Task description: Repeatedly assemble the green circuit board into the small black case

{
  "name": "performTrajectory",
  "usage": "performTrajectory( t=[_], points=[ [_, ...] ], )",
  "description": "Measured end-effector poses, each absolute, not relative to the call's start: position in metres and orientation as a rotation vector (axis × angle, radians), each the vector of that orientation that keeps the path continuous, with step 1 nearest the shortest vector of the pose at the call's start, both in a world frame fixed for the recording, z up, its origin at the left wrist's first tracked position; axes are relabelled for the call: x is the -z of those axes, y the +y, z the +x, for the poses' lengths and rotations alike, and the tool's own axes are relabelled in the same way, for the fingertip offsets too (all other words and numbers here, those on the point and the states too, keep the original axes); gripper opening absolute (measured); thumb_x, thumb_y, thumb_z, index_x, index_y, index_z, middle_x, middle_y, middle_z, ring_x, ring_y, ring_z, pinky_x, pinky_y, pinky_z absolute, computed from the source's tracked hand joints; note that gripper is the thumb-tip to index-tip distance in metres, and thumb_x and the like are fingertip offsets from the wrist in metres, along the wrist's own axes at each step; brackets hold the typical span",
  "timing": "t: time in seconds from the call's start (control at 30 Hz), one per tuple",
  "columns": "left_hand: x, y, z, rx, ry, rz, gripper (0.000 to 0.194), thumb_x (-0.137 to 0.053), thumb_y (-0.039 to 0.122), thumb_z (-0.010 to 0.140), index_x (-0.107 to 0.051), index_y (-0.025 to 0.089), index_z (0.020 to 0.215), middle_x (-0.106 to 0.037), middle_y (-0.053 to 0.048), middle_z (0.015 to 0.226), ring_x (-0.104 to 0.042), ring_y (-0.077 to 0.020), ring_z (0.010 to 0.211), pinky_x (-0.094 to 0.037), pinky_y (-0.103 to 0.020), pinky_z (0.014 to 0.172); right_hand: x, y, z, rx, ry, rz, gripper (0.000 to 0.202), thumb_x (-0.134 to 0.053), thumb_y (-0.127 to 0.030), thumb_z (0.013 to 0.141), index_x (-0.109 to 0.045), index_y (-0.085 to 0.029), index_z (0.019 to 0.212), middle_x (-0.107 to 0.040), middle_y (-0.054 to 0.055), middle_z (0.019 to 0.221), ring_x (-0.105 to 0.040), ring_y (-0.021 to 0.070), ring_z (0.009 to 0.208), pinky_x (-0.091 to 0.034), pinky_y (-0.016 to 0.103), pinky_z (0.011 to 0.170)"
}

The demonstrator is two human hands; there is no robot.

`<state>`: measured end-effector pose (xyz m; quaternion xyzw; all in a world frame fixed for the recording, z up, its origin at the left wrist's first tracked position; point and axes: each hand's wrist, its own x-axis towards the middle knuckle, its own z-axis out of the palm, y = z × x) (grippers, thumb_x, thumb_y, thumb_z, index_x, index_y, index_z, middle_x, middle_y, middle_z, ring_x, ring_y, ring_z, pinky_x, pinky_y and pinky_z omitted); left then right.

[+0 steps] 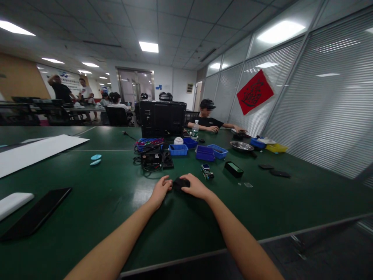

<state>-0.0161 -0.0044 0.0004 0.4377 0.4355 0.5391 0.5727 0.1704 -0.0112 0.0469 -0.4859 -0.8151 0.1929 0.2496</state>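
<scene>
A small black object [181,184] is between my hands on the green table [116,217]. My right hand [194,186] grips it from the right, with the thumb in front and the fingers over its top. Close to its left side is my left hand [161,190], with the fingers loosely curled and slightly apart; nothing shows in them. A small device with a screen [206,171] lies beyond my right hand. Further right stands an open black box [233,169] with a green inside.
Behind my hands are a black electronic unit with cables [152,158], blue bins [178,150], a white ball [178,141] and a bottle [195,130]. A monitor [163,118] stands beyond. Across the table sits a person [207,120]. Dark panel [37,212] lies left.
</scene>
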Motion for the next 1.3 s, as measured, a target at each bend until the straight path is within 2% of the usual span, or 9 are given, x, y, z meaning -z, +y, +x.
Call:
performTrajectory(
  t=[0.1,0.17,0.23,0.43,0.6,0.73,0.83,1.03,1.3],
  points=[
    [-0.001,-0.006,-0.016,-1.261,1.031,1.035,0.043,-0.062,0.026,0.07,-0.05,0.015,0.109,-0.061,-0.012,0.102,-0.06,-0.0165,0.087,-0.047,-0.03,0.078,-0.042,0.001,0.179,-0.562,-2.065,-1.474,0.026,-0.048,-0.032,0.078,-0.063,-0.014,0.088,-0.06,0.003,0.077,-0.053,0.0129,0.07,-0.039,0.022,0.064],
    [-0.001,-0.006,-0.015,-1.257,1.047,1.056,0.043,-0.06,0.026,0.071,-0.049,0.014,0.111,-0.06,-0.012,0.104,-0.06,-0.0169,0.088,-0.048,-0.03,0.077,-0.039,0.008,0.185,-0.526,-2.012,-1.599,0.036,-0.04,-0.036,0.082,-0.063,-0.012,0.07,-0.058,0.002,0.062,-0.051,0.0126,0.06,-0.036,0.022,0.057],
    [0.0,-0.005,-0.015,-1.252,1.065,1.1,0.043,-0.057,0.026,0.072,-0.047,0.013,0.113,-0.059,-0.013,0.107,-0.059,-0.0176,0.091,-0.048,-0.03,0.077,-0.038,0.011,0.188,-0.476,-1.982,-1.656,0.04,-0.038,-0.039,0.083,-0.061,-0.013,0.062,-0.058,0.002,0.059,-0.051,0.0126,0.058,-0.035,0.023,0.056],
    [0.002,-0.005,-0.016,-1.214,1.215,1.479,0.054,-0.055,0.038,0.073,-0.042,0.015,0.121,-0.052,-0.013,0.12,-0.054,-0.0209,0.104,-0.045,-0.035,0.085,-0.034,0.006,0.183,-0.57,-1.931,-1.616,0.023,-0.051,-0.033,0.076,-0.064,-0.015,0.08,-0.063,0.003,0.07,-0.056,0.0125,0.063,-0.038,0.021,0.057],
    [-0.001,-0.013,-0.015,-1.068,1.271,2.053,0.085,-0.065,0.046,0.062,-0.027,0.016,0.133,-0.03,-0.013,0.139,-0.025,-0.0247,0.129,-0.025,-0.04,0.104,-0.033,0.002,0.173,-0.87,-1.992,-1.523,0.033,-0.043,-0.042,0.081,-0.062,-0.015,0.082,-0.056,-0.001,0.052,-0.049,0.01,0.042,-0.035,0.02,0.045],
    [-0.001,-0.017,-0.013,-0.932,1.298,2.188,0.098,-0.066,0.049,0.059,-0.016,0.016,0.137,-0.023,-0.013,0.143,-0.018,-0.0251,0.132,-0.021,-0.04,0.106,-0.047,0.005,0.192,-0.313,-1.753,-1.667,0.034,-0.038,-0.04,0.084,-0.062,-0.016,0.075,-0.062,0.004,0.071,-0.055,0.0121,0.062,-0.037,0.021,0.057],
    [-0.001,-0.017,-0.014,-0.877,1.315,2.218,0.099,-0.066,0.05,0.059,-0.015,0.018,0.138,-0.024,-0.012,0.142,-0.02,-0.0253,0.131,-0.023,-0.039,0.105,-0.054,0.01,0.22,0.0,-1.504,-1.93,0.033,-0.034,-0.037,0.085,-0.062,-0.019,0.087,-0.061,0.006,0.089,-0.055,0.0158,0.078,-0.037,0.024,0.063],
    [-0.003,-0.019,-0.013,-0.811,1.374,2.226,0.092,-0.063,0.052,0.061,-0.02,0.02,0.137,-0.022,-0.012,0.143,-0.024,-0.0263,0.13,-0.025,-0.039,0.103,-0.039,0.022,0.244,0.023,-1.542,-2.292,0.048,-0.032,-0.045,0.085,-0.061,-0.01,0.1,-0.055,0.019,0.101,-0.05,0.0281,0.095,-0.039,0.035,0.073],
    [-0.006,-0.022,-0.012,-0.816,1.391,2.198,0.086,-0.064,0.051,0.061,-0.028,0.022,0.134,-0.017,-0.011,0.144,-0.027,-0.0268,0.128,-0.028,-0.038,0.102,-0.023,0.023,0.22,0.323,-1.793,-2.158,0.033,-0.049,-0.029,0.079,-0.054,-0.013,0.107,-0.052,0.014,0.104,-0.047,0.0247,0.095,-0.038,0.032,0.075]
  ],
)
